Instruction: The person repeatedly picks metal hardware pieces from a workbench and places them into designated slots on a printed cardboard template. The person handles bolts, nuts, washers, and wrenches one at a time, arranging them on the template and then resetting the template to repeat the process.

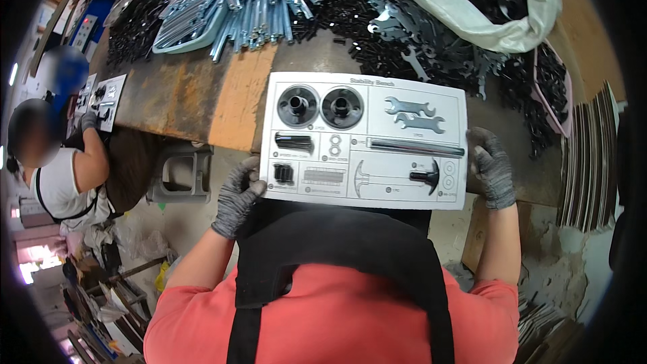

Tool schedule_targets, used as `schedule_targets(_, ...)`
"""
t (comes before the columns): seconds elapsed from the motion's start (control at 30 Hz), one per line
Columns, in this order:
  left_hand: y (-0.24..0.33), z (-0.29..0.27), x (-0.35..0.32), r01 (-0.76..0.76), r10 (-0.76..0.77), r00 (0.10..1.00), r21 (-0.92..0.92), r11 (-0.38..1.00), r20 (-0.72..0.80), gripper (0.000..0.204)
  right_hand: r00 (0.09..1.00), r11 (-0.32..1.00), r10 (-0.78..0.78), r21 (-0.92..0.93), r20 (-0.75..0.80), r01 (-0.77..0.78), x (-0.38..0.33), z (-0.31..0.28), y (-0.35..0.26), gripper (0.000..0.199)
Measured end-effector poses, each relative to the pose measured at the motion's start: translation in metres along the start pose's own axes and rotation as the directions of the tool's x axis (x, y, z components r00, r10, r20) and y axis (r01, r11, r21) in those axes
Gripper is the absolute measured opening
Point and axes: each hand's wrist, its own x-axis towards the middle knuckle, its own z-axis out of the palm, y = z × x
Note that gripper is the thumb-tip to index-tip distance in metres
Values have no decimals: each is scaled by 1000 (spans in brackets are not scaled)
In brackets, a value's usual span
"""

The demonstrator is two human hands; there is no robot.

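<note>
A white parts card (pixel 411 202) with printed outlines lies flat in front of me, at the table's near edge. My left hand (pixel 237 199), in a grey knit glove, pinches its lower left corner. My right hand (pixel 493 170), gloved alike, has its fingers curled at the right edge. On the card sit two black round discs (pixel 297 106), two silver open-end wrenches (pixel 419 123), a long metal tube (pixel 414 147), a bundle of black bolts (pixel 294 142), small black pieces (pixel 284 173) and a black T-shaped knob (pixel 428 176). Other cells show only printed drawings.
Silver tubes (pixel 259 13) overflow a pale blue tray (pixel 162 44) at the far left. Loose wrenches (pixel 414 64) and black bolts lie beyond the card, beside a white sack (pixel 465 17). At right are a pink basket (pixel 565 125) and stacked sheets (pixel 590 162). Co-workers sit left.
</note>
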Motion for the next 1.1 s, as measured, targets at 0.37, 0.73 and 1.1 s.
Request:
schedule_targets(0.37, -25, -11, 0, 13, -47, 993, -304, 952, -105, 48, 995, 984, 103, -147, 21, -98, -14, 11, -6, 31)
schedule_targets(0.73, -8, -1, -1, 12, -55, 989, -297, 955, -135, 46, 955, 825, -281, -484, 98, 292, -6, 16, 13, 28)
schedule_targets(1.1, 7, -7, -2, 227, -233, 972, -145, 963, -25, 49, 985, 895, -173, -419, -13, 152, -14, 21, -10, 29)
